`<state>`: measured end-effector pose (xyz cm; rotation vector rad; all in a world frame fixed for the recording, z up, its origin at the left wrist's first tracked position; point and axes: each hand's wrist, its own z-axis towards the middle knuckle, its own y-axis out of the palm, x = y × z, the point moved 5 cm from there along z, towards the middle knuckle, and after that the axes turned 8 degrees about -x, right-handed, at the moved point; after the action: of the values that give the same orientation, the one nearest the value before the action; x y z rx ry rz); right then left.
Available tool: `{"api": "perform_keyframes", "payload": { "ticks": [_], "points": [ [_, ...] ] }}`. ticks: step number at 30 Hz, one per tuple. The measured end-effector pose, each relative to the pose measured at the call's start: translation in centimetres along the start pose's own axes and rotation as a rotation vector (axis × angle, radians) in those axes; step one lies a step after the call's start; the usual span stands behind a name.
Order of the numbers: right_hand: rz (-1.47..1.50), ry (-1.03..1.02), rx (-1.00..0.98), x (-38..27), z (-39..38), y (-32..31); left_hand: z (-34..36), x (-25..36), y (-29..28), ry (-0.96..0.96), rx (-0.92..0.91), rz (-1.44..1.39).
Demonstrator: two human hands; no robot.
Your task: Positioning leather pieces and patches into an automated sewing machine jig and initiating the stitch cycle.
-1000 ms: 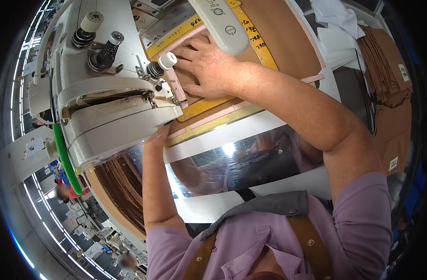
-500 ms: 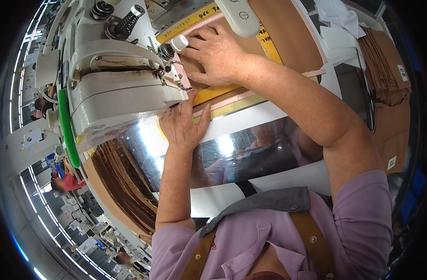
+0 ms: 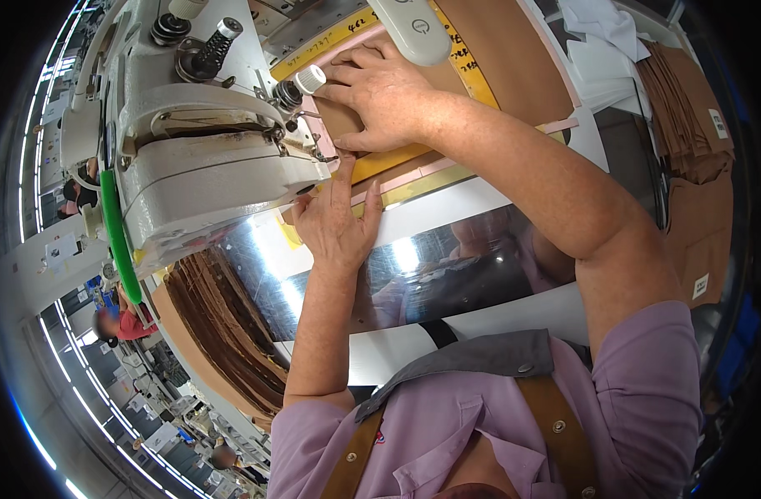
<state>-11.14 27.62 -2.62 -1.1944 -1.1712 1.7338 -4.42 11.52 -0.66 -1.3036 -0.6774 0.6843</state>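
Note:
A white sewing machine head (image 3: 214, 187) stands at the left. Beside its needle end lies a brown flat panel (image 3: 447, 81), framed by a yellow template (image 3: 390, 163) with handwritten marks and pink strips (image 3: 418, 173). My right hand (image 3: 385, 93) rests flat on the panel, fingers spread and pointing toward the machine. Nearer to me, my left hand (image 3: 336, 224) has its fingers stretched forward at the template's near corner, close under the machine head, thumb apart. Neither hand grips anything. The needle itself is hidden behind the machine head.
A shiny metal plate (image 3: 439, 270) lies in front of the template. Layered brown pieces (image 3: 222, 324) sit at the lower left, more brown pieces (image 3: 684, 116) and white sheets (image 3: 601, 71) at the right. A white device (image 3: 414, 33) overhangs the template. A green bar (image 3: 118, 237) edges the machine.
My left hand has shifted slightly to the right, its fingers reaching forward beside the machine head. My right hand stays flat on the panel. The whole view has shifted a little.

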Motion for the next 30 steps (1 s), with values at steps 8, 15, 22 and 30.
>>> {"api": "perform_keyframes", "payload": {
  "ticks": [8,15,22,30],
  "points": [
    [0.002,0.004,0.016,-0.2,0.0,0.0,0.0,0.6,0.0,-0.092,-0.108,0.037],
    [-0.01,0.002,0.026,-0.2,0.0,0.1,0.0,1.8,-0.1,-0.143,-0.219,0.02],
    [-0.019,0.001,0.011,-0.4,0.2,0.0,-0.5,1.9,0.3,-0.054,-0.168,0.075],
    [0.027,0.027,-0.051,0.2,0.8,0.3,0.3,1.8,0.9,-0.089,-0.227,0.049]
  ]
}}
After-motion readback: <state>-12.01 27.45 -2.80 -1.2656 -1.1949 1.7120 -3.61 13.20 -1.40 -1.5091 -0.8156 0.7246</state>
